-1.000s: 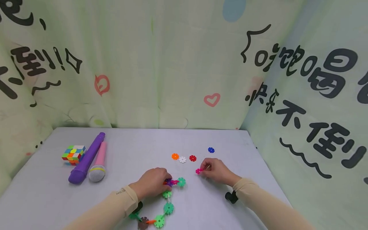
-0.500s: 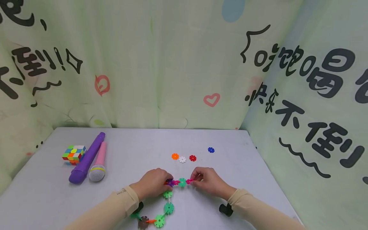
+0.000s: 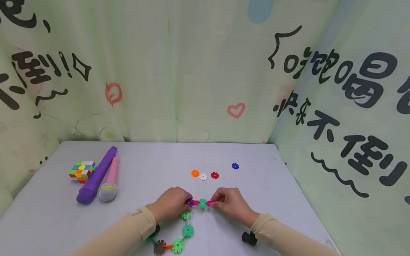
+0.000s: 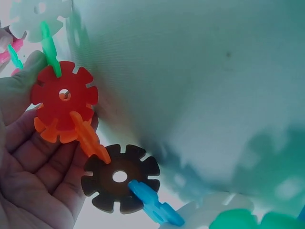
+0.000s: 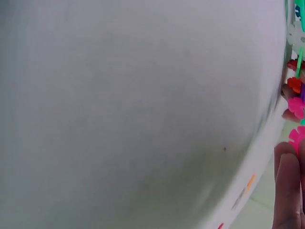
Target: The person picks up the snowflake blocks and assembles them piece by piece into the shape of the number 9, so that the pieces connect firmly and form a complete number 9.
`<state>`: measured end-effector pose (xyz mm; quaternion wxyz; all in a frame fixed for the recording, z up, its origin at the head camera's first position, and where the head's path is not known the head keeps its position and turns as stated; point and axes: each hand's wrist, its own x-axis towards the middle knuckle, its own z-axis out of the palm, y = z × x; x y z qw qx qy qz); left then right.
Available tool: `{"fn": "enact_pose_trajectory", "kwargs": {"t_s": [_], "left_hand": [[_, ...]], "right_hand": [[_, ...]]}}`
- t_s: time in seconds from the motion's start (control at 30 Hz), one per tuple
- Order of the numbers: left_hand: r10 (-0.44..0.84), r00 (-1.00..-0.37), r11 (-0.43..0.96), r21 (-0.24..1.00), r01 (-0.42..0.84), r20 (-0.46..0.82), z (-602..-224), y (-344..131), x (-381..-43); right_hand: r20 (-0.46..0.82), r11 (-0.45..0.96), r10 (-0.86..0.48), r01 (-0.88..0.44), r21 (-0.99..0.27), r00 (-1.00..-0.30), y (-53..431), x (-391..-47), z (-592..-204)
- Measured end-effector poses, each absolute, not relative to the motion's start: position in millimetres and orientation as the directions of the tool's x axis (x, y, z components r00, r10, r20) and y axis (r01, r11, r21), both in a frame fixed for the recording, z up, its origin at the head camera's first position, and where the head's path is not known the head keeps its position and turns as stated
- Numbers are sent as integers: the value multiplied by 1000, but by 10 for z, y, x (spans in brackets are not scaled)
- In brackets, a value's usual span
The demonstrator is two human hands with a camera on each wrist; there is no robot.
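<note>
A chain of notched plastic snowflake discs runs along the table toward the near edge, with a light green disc [image 3: 177, 245] and a brown disc [image 3: 159, 248] in it. At its far end my left hand [image 3: 171, 202] grips the chain by the purple disc [image 3: 189, 202]. In the left wrist view a red disc [image 4: 76, 90] lies against the fingers, linked by an orange disc [image 4: 90, 138] to a dark disc [image 4: 97, 179]. My right hand [image 3: 233, 205] pinches a pink disc [image 5: 296, 136], edge against the teal-green end disc [image 3: 202, 203].
Loose orange [image 3: 195, 173], white [image 3: 203, 176], red [image 3: 215, 175] and blue [image 3: 235, 166] discs lie beyond the hands. At the left are a puzzle cube [image 3: 82, 172], a purple microphone [image 3: 96, 177] and a pink microphone [image 3: 109, 190]. A printed curtain [image 3: 192, 71] hangs behind the table.
My right hand has moved left and nearer with the pink disc, from apart to the green end disc. In the last half second it barely shifts. My left hand stays on the chain.
</note>
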<state>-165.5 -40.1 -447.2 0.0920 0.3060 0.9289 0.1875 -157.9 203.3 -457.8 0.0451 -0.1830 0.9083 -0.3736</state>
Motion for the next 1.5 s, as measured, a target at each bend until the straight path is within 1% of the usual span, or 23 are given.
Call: {"fn": "enact_pose_trajectory", "kwargs": {"t_s": [0.17, 0.43, 0.57, 0.67, 0.83, 1.07, 1.3, 1.5], "left_hand": [[601, -798, 740, 418, 528, -55, -4474, -415, -1669], [620, -778, 726, 451, 518, -104, -4463, -392, -1727], [647, -758, 695, 473, 542, -82, -4441, -350, -1734], [661, -748, 680, 467, 565, -58, -4435, -325, -1725], [655, -755, 680, 452, 577, -23, -4449, -314, -1710], [625, -781, 683, 489, 542, -7, -4503, -309, -1722], [621, -784, 676, 490, 551, 25, -4507, -319, -1726], [618, -786, 675, 506, 537, 10, -4540, -327, -1749]], "right_hand": [[74, 661, -352, -304, -686, -933, 2010, -1570, -4573], [67, 656, -354, -299, -693, -933, 2031, -1599, -4591], [80, 632, -373, -316, -707, -924, 2011, -1593, -4590], [96, 630, -386, -338, -699, -918, 1991, -1579, -4588], [115, 636, -372, -343, -691, -921, 1960, -1554, -4584], [163, 625, -347, -358, -694, -923, 1933, -1575, -4584], [149, 644, -364, -364, -673, -919, 1899, -1617, -4626], [124, 649, -387, -365, -667, -914, 1898, -1631, -4653]]}}
